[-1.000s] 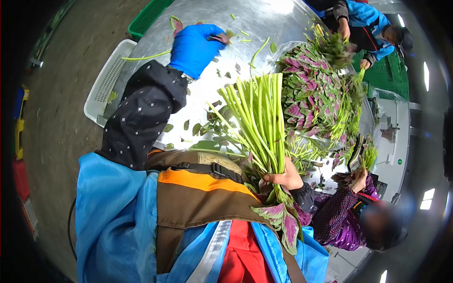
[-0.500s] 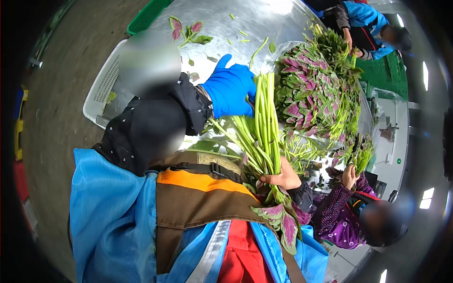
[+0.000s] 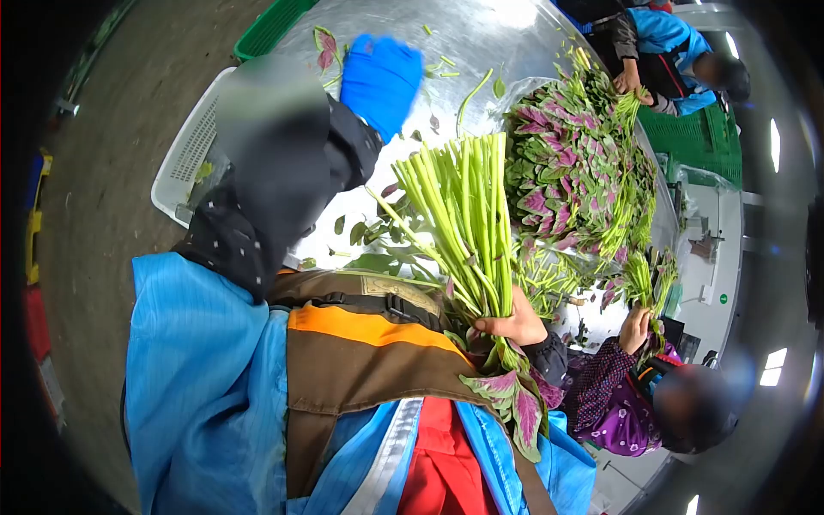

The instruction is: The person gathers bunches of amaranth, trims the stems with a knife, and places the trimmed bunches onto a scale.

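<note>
My right hand (image 3: 515,323), bare, is closed around a bunch of amaranth (image 3: 470,219) just in front of my apron. The pale green stalks point away from me, their cut ends roughly level. Green and purple leaves (image 3: 518,403) hang down below the grip. Over the metal table, my left hand (image 3: 382,86) in a blue glove reaches out to the upper left. It covers part of a loose amaranth sprig (image 3: 326,51). The left fingertips point down and away, so I cannot see whether they grip anything.
A large heap of amaranth (image 3: 562,172) lies on plastic at the right of the metal table (image 3: 468,43). Loose leaves and stem pieces are scattered about. At the left edge stand a white basket (image 3: 190,142) and a green crate (image 3: 266,30). Two people handle greens on the right.
My left hand has left the stalk ends and moved up and left to the loose sprig. The bunch's stalks have fanned out leftward, while my right hand stays around them.
</note>
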{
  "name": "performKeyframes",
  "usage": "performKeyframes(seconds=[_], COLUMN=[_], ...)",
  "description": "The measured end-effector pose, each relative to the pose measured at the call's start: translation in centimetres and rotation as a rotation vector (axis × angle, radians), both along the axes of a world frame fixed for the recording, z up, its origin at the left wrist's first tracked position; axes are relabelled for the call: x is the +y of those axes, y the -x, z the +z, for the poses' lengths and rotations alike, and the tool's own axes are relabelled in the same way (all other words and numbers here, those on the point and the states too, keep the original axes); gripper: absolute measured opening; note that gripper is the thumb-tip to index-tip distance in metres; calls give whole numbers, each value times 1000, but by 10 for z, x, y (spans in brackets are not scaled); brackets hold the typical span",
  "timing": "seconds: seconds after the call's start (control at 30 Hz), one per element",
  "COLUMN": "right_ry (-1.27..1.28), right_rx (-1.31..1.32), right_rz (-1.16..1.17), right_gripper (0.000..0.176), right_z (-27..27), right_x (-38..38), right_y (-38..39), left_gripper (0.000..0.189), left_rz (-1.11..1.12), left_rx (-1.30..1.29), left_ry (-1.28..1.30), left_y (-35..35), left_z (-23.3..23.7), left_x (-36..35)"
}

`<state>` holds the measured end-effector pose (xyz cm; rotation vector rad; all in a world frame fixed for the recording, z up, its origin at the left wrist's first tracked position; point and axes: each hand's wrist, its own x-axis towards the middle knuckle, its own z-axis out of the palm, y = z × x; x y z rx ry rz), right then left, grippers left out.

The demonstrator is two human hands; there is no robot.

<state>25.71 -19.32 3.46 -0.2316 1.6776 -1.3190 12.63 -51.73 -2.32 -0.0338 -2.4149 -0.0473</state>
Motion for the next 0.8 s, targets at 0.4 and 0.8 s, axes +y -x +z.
performKeyframes(seconds=[0.4,0.8], right_ry=[-43,-14], right_rx=[116,2], right_rz=[57,-39], right_gripper=[52,51], right_z=[1,0], right_x=[-3,0], right_y=[2,1], left_gripper=[26,14], left_rz=[-813,-753], left_rx=[-460,-35], left_ry=[-810,-452], left_y=[-16,-66], left_z=[26,55], left_x=[33,70])
